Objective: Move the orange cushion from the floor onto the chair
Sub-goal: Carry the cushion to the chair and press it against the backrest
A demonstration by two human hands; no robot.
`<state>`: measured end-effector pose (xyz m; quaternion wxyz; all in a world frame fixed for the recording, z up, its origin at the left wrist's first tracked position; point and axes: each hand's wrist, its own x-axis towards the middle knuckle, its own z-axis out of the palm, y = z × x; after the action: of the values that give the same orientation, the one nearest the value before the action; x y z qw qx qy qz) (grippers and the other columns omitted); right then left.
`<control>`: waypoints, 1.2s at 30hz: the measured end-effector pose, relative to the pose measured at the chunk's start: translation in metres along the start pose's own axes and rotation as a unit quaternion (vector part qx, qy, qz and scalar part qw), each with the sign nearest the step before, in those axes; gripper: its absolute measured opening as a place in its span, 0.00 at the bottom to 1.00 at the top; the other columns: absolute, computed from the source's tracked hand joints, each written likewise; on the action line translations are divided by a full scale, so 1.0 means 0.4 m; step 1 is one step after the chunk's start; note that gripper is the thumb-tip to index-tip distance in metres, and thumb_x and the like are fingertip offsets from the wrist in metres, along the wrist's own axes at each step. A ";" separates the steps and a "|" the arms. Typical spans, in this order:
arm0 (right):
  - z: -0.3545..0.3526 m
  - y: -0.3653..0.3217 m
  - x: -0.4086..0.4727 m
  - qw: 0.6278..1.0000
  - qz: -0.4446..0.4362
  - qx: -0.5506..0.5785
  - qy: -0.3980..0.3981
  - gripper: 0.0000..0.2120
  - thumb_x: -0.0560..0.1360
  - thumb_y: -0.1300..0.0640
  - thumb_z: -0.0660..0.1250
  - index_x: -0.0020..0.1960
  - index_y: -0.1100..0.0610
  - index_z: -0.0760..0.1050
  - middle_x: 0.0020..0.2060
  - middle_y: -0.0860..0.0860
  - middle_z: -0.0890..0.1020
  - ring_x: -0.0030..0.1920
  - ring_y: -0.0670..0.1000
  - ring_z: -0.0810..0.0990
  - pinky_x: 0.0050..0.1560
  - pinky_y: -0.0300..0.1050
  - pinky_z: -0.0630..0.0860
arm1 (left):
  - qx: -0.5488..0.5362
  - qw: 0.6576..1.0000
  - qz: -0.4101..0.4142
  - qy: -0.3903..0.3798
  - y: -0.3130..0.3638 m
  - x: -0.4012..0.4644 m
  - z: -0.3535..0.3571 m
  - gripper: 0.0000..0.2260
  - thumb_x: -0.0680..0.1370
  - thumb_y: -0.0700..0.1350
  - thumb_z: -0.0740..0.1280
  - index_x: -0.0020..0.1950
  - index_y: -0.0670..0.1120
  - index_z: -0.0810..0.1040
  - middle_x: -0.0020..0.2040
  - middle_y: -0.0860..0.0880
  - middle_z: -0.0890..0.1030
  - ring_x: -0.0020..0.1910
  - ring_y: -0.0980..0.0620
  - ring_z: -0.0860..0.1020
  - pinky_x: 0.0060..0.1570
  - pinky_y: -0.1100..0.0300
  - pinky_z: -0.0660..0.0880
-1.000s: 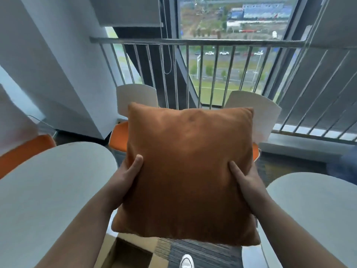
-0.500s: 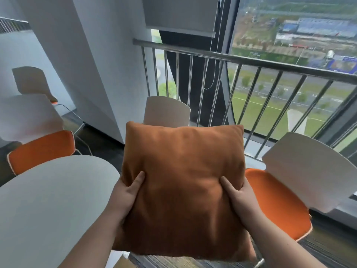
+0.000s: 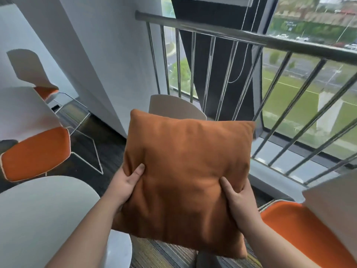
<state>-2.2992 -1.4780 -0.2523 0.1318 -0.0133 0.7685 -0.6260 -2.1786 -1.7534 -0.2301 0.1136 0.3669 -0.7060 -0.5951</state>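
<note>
Both my hands, left (image 3: 126, 183) and right (image 3: 236, 198), grip the cushion (image 3: 185, 171) by its sides; a chair (image 3: 173, 109) stands just behind the cushion.

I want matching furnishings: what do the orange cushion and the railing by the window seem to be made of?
The square orange cushion looks like soft matte fabric, perhaps suede-like: it dents under both thumbs. The grey window railing looks like brushed metal, probably steel, judging by pale highlights along its bars.
</note>
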 end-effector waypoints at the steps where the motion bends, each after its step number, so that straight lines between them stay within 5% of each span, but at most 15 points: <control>1: 0.024 0.001 0.059 1.000 0.007 -0.001 -0.003 0.24 0.71 0.49 0.72 0.65 0.51 0.72 0.54 0.47 0.81 0.54 0.47 0.79 0.55 0.43 0.70 | 0.008 1.000 0.005 0.002 0.003 0.060 0.007 0.35 0.63 0.72 0.69 0.65 0.56 0.72 0.60 0.49 0.80 0.62 0.45 0.78 0.66 0.51 0.70; 4: 0.104 0.008 0.209 0.999 0.033 0.003 -0.015 0.25 0.71 0.49 0.72 0.66 0.52 0.71 0.54 0.47 0.80 0.53 0.48 0.79 0.55 0.43 0.69 | 0.041 0.999 -0.013 0.002 0.012 0.223 0.009 0.47 0.54 0.79 0.67 0.67 0.54 0.73 0.61 0.50 0.80 0.62 0.47 0.78 0.68 0.49 0.70; 8: 0.220 0.043 0.357 0.997 0.067 0.009 -0.023 0.24 0.71 0.49 0.72 0.65 0.51 0.71 0.53 0.44 0.81 0.52 0.40 0.78 0.56 0.44 0.71 | 0.040 0.999 -0.031 -0.014 -0.010 0.410 0.001 0.38 0.59 0.74 0.68 0.64 0.56 0.72 0.59 0.52 0.80 0.62 0.50 0.78 0.66 0.55 0.69; 11: 0.314 0.095 0.440 0.995 0.095 0.008 -0.001 0.23 0.71 0.50 0.72 0.63 0.50 0.71 0.53 0.44 0.81 0.53 0.43 0.79 0.56 0.43 0.72 | 0.048 0.998 -0.033 -0.037 -0.057 0.556 -0.010 0.33 0.63 0.69 0.69 0.64 0.56 0.72 0.57 0.57 0.80 0.60 0.53 0.78 0.66 0.55 0.69; 15: 0.445 0.208 0.544 0.991 0.126 0.007 0.039 0.21 0.71 0.52 0.72 0.62 0.50 0.71 0.49 0.40 0.80 0.49 0.37 0.77 0.47 0.32 0.70 | 0.080 0.993 -0.046 -0.077 -0.162 0.761 -0.015 0.45 0.54 0.79 0.66 0.66 0.58 0.69 0.60 0.55 0.78 0.62 0.51 0.76 0.66 0.54 0.68; 19: 0.588 0.359 0.682 0.989 0.122 0.001 0.083 0.21 0.70 0.50 0.73 0.60 0.49 0.72 0.49 0.40 0.80 0.50 0.39 0.78 0.51 0.39 0.71 | 0.103 0.990 -0.021 -0.099 -0.304 0.992 0.014 0.48 0.54 0.79 0.65 0.69 0.57 0.67 0.57 0.59 0.76 0.61 0.53 0.74 0.62 0.58 0.66; 24: 0.722 0.553 0.825 0.988 0.088 0.006 0.124 0.22 0.70 0.52 0.73 0.60 0.46 0.68 0.49 0.36 0.77 0.49 0.36 0.76 0.51 0.34 0.68 | 0.112 0.991 0.017 -0.077 -0.496 1.209 0.041 0.55 0.51 0.82 0.62 0.72 0.55 0.67 0.60 0.57 0.75 0.59 0.53 0.74 0.61 0.55 0.67; 31: 0.854 0.731 0.885 0.983 0.066 -0.035 0.170 0.30 0.71 0.49 0.71 0.70 0.49 0.65 0.53 0.34 0.75 0.55 0.43 0.77 0.58 0.37 0.67 | 0.062 0.993 0.064 -0.078 -0.718 1.402 0.057 0.41 0.57 0.80 0.63 0.64 0.60 0.69 0.61 0.55 0.77 0.65 0.52 0.75 0.67 0.54 0.69; 34: 0.867 0.743 0.885 0.981 0.048 -0.063 0.179 0.29 0.73 0.51 0.70 0.71 0.51 0.64 0.61 0.46 0.76 0.61 0.45 0.75 0.59 0.34 0.67 | 0.060 0.991 0.074 -0.098 -0.724 1.451 0.075 0.36 0.59 0.79 0.64 0.60 0.60 0.72 0.55 0.61 0.78 0.53 0.71 0.77 0.56 0.70 0.71; 36: 0.858 0.746 0.874 0.983 0.025 -0.056 0.174 0.28 0.73 0.51 0.68 0.71 0.52 0.63 0.65 0.51 0.74 0.59 0.38 0.74 0.58 0.26 0.67 | 0.062 0.988 0.070 -0.125 -0.724 1.471 0.084 0.35 0.61 0.75 0.65 0.62 0.58 0.72 0.54 0.63 0.78 0.49 0.75 0.76 0.54 0.70 0.71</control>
<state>-2.5184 -1.8076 -0.6675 0.0107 0.1073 0.8138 -0.5711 -2.5026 -2.1189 -0.6689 0.0430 0.2450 -0.7740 -0.5822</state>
